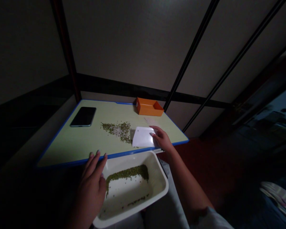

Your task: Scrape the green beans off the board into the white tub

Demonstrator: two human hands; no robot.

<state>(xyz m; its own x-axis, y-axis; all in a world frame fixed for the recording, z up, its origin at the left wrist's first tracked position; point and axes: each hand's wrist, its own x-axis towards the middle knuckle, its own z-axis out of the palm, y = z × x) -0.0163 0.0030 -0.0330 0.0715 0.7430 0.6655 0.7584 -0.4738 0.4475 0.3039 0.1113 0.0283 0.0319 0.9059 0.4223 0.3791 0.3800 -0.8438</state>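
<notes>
My right hand is closed on the right end of a flat white scraper, which has a small hole in one corner. The scraper stands tilted on the table top, just right of a loose scatter of small green beans or seeds with a whitish patch among them. Below the table's front edge is a white plastic basin with more green seeds inside, heaped along its far wall. My left hand lies against the basin's left side, fingers stretched toward the table edge; its contact with the rim is partly hidden.
The pale table has a blue edge. A dark-screened phone lies at its back left. An orange open box stands at the back right, near the panelled wall. Striped cloth shows at lower right.
</notes>
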